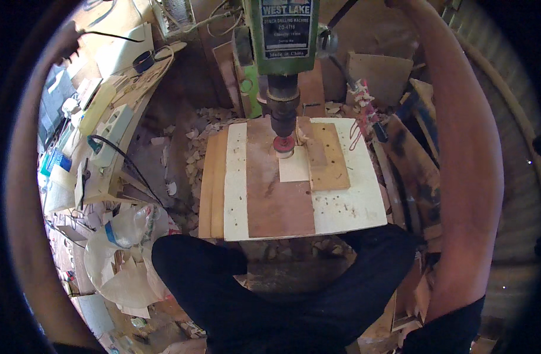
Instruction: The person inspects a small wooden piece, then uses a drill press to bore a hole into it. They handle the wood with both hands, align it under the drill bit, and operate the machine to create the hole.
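A green bench drill press (pixel 285 65) stands in front of me. Its black chuck (pixel 283 112) carries a red hole saw (pixel 284 143), which meets the upper end of a small pale wooden piece (pixel 294 168). That piece lies on a brown board (pixel 279 206), against a yellowish wooden block (pixel 332 159). My left hand (pixel 67 46) is raised at the far upper left, dark and blurred, beside a thin dark cable (pixel 114 36); whether it grips the cable is unclear. My right hand (pixel 394 3) is mostly cut off at the top edge, near a dark lever (pixel 343 12) of the press.
A white board (pixel 353 212) lies under the brown one, above my knees. To the left, a cluttered bench holds a white power strip (pixel 114 133) with a black cord. Below it sits a pale bag (pixel 123 265) with wood scraps. Chips and offcuts surround the press.
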`<state>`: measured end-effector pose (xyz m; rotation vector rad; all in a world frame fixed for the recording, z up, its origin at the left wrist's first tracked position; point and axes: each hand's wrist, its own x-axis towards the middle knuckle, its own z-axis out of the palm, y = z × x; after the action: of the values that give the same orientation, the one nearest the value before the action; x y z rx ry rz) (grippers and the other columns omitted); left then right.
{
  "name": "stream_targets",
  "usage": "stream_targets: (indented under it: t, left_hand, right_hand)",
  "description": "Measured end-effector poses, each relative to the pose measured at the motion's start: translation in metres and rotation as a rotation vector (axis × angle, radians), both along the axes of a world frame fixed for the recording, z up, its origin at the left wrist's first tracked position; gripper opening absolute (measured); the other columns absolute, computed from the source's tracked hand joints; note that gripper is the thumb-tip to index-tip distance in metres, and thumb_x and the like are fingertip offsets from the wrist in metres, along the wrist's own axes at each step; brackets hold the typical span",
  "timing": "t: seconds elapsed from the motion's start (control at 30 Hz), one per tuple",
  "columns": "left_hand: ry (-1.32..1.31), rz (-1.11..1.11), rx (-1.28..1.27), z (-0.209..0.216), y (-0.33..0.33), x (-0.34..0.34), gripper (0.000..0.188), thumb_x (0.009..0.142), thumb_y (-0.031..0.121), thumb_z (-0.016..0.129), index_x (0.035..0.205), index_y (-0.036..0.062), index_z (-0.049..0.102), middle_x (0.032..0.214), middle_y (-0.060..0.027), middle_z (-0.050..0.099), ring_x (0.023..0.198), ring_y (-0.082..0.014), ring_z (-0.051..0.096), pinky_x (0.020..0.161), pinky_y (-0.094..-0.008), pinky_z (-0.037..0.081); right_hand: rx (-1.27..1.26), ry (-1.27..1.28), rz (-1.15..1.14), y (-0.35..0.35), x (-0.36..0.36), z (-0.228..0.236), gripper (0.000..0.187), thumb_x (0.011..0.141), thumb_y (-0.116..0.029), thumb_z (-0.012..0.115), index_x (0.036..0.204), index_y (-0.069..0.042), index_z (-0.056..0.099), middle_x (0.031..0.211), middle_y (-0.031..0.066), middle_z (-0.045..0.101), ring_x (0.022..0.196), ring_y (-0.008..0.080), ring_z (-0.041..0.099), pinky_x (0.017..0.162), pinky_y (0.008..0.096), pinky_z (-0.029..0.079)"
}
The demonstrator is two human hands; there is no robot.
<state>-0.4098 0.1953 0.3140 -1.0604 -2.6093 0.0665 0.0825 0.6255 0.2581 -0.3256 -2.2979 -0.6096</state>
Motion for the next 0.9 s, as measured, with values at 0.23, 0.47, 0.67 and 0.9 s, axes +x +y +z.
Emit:
stream_targets:
  t: [0.23,0.47,0.67,0.9]
  left_hand:
    - [0.226,-0.042,0.000,-0.183,-0.032,-0.066,0.026,0.088,0.014,0.068,0.105,-0.0037,0.058,0.098,-0.0279,0.070,0.088,-0.0432,0.071,0.073,-0.0524,0.057]
    - [-0.418,0.169,0.105,-0.189,-0.052,-0.077,0.033,0.095,0.022,0.059,0.109,-0.0081,0.055,0.078,-0.0197,0.068,0.049,-0.0269,0.066,0.039,-0.0398,0.052]
    - [-0.160,-0.141,0.089,-0.179,-0.102,-0.078,0.020,0.093,0.014,0.056,0.089,-0.0048,0.062,0.072,-0.0127,0.064,0.055,-0.0213,0.064,0.050,-0.0365,0.051]
    - [-0.202,-0.195,0.434,-0.149,-0.175,-0.004,0.028,0.097,0.022,0.060,0.092,-0.0046,0.063,0.074,-0.0086,0.064,0.062,-0.0157,0.059,0.062,-0.0332,0.051]
  right_hand:
    - [-0.293,0.465,-0.104,-0.035,-0.006,-0.032,0.013,0.097,-0.017,0.051,0.098,-0.006,0.057,0.097,0.0181,0.065,0.093,0.0308,0.061,0.085,0.0393,0.046]
    - [-1.022,0.655,0.482,-0.040,-0.026,-0.025,0.025,0.101,-0.032,0.045,0.097,-0.010,0.057,0.087,0.0077,0.058,0.079,0.0227,0.055,0.076,0.0383,0.046]
    - [-0.803,0.492,0.316,-0.005,-0.013,-0.025,0.019,0.099,-0.026,0.048,0.103,-0.009,0.057,0.091,0.0070,0.060,0.082,0.0214,0.056,0.078,0.0362,0.047]
    - [-0.367,0.201,0.152,0.025,0.021,-0.015,0.018,0.097,-0.019,0.052,0.110,-0.008,0.058,0.095,0.0062,0.061,0.085,0.0198,0.057,0.080,0.0338,0.047]
